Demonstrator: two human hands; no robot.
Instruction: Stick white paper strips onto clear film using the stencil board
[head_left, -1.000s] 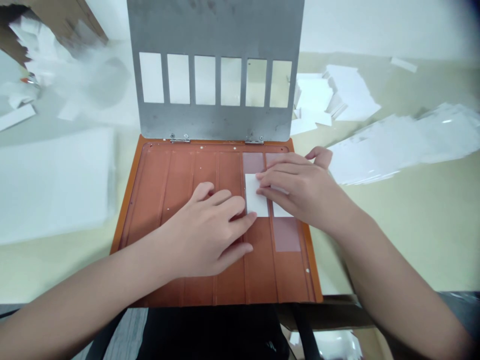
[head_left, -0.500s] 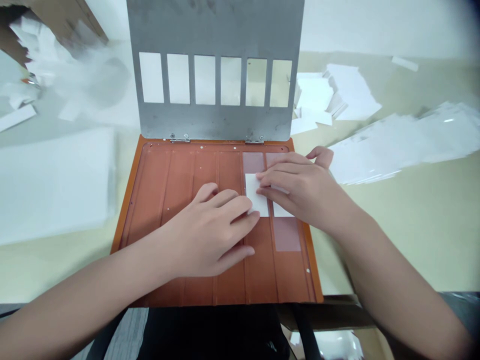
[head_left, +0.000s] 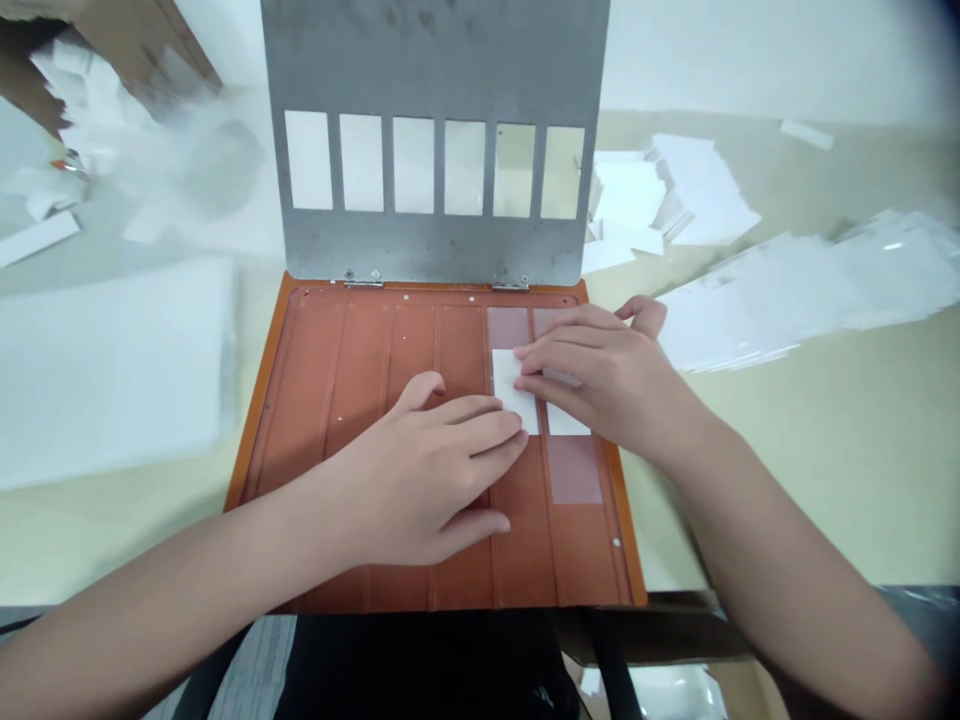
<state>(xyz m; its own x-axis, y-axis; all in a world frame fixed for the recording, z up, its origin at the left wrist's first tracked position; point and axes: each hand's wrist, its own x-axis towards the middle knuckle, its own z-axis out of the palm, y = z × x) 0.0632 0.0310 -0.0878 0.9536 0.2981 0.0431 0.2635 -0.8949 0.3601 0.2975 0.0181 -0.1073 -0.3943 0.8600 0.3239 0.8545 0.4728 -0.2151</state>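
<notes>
A small white card [head_left: 510,385] lies in a groove of the orange hinged tray [head_left: 360,400], over a translucent strip [head_left: 508,327]. My left hand [head_left: 442,465] rests palm down, fingers stretched out and apart, its fingertips touching the card's lower left part. My right hand [head_left: 607,365] comes from the right; its fingers lie outstretched, with the tips on the card's upper right part. Beneath that hand a second white card [head_left: 568,420] shows in the rightmost groove, on another translucent strip [head_left: 576,470]. My right palm hides part of this second card.
Behind the tray stands its raised grey metal lid [head_left: 435,245] with a row of rectangular windows. A stack of white sheets [head_left: 112,370] lies at left. To the right are loose white cards [head_left: 705,190] and a fanned pile of translucent strips [head_left: 810,285].
My left hand has shifted slightly right and down, its fingertips now further onto the card's lower part. My right hand stays almost where it was. The camera view has tilted slightly.
</notes>
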